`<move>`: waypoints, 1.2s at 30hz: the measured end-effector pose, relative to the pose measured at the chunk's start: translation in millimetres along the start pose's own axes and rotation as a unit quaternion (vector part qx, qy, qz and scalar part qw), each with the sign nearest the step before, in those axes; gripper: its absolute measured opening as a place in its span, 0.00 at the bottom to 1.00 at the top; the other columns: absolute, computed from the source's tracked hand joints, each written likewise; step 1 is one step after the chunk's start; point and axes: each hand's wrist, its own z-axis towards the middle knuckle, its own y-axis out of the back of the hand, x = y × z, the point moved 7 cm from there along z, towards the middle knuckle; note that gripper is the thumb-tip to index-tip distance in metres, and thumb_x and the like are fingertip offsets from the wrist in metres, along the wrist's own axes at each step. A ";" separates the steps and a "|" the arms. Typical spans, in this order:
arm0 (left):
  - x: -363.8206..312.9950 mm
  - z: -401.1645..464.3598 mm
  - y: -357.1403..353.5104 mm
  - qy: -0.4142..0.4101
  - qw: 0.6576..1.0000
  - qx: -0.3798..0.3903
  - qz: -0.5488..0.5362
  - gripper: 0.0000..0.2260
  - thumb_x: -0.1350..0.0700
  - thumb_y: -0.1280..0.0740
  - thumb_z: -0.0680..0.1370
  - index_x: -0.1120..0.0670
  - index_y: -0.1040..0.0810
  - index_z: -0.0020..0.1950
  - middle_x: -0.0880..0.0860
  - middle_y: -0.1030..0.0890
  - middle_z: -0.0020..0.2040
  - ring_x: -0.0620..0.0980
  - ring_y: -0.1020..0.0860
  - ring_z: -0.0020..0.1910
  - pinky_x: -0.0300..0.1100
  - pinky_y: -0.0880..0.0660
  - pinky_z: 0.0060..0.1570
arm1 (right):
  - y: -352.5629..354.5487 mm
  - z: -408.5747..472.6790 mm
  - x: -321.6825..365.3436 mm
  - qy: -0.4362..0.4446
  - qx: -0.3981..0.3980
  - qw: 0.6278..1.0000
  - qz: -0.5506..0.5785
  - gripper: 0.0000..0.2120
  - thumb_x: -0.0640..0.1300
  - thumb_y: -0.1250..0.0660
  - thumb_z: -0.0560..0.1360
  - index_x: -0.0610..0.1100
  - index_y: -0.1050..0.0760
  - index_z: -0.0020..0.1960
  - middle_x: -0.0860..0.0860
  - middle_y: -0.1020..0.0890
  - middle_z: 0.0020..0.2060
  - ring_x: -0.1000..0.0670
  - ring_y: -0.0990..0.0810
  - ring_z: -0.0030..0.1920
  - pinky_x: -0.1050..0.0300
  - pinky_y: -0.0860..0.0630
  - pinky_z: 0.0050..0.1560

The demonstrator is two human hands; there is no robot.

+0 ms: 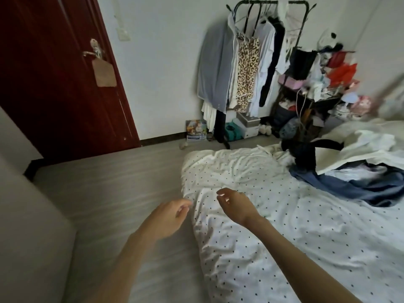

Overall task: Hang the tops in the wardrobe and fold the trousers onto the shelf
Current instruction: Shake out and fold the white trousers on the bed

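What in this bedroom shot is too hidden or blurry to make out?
- Head view: clothes pile on the bed runs off the right edge; tops and trousers indistinguishable.
- Streak at right: motion-blurred, unidentifiable.
- Cluttered shelf: items too small.
- No wardrobe in frame.

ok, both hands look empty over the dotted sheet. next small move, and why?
Probably reach the right hand toward the clothes pile on the far right of the bed and pick one garment. Both it and the left hand hover loosely curled, holding nothing, and the pile lies unsorted beyond them, so nothing can be hung or folded yet.
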 end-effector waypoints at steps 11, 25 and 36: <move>5.5 262.2 36.7 -0.124 0.989 0.079 0.008 0.14 0.55 0.43 0.82 0.52 0.26 0.65 0.48 0.24 0.63 0.45 0.27 0.61 0.38 0.31 0.59 | 74.5 176.3 -47.2 -0.122 -0.128 0.984 0.024 0.18 0.47 0.44 0.81 0.47 0.33 0.69 0.48 0.20 0.59 0.45 0.24 0.60 0.54 0.27 0.56; -158.1 493.7 -49.7 -0.373 0.894 0.243 0.046 0.14 0.54 0.44 0.82 0.51 0.27 0.66 0.45 0.27 0.65 0.42 0.29 0.63 0.35 0.32 0.59 | 233.5 191.1 -227.4 -0.419 -0.295 0.858 -0.034 0.18 0.47 0.44 0.80 0.47 0.33 0.69 0.44 0.21 0.59 0.41 0.24 0.59 0.50 0.28 0.53; -299.7 619.6 -191.9 -0.434 0.842 0.310 0.082 0.15 0.55 0.44 0.82 0.50 0.28 0.68 0.44 0.29 0.65 0.42 0.30 0.63 0.41 0.31 0.62 | 277.4 174.5 -473.8 -0.602 -0.460 0.612 0.229 0.28 0.57 0.36 0.75 0.37 0.33 0.65 0.41 0.23 0.59 0.39 0.24 0.58 0.49 0.27 0.55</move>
